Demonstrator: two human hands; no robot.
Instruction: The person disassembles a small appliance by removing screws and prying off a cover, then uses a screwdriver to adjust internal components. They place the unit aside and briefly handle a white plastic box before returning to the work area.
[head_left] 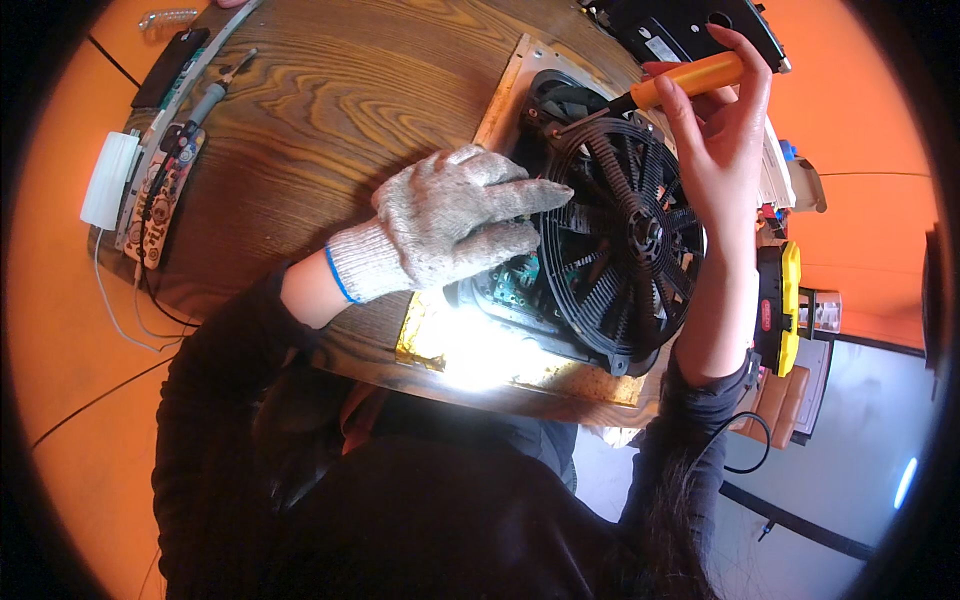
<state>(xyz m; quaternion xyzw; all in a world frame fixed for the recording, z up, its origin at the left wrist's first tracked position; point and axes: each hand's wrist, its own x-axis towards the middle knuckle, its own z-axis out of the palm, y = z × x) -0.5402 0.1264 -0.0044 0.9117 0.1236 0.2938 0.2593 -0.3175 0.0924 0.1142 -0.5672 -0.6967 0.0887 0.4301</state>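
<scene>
A black round fan (645, 232) with ribbed spokes and a central hub lies over an open device housing on the wooden table. My left hand (455, 215), in a greyish-white knit glove, reaches in from the left with fingers stretched out, their tips at the fan's left edge. My bare right hand (725, 140) is closed around the orange handle of a screwdriver (700, 78). Its thin shaft points left and down to the fan's far rim; whether the tip sits on a screw I cannot make out. Part of a green circuit board (516, 281) shows beside the fan.
A yellowed panel (600, 383) lies under the housing, with a bright glare on it. At the left edge are a soldering iron (208, 103), a white box (108, 182) and cables. A black device (690, 40) stands far right, and a yellow-and-black case (785, 305) is at the right.
</scene>
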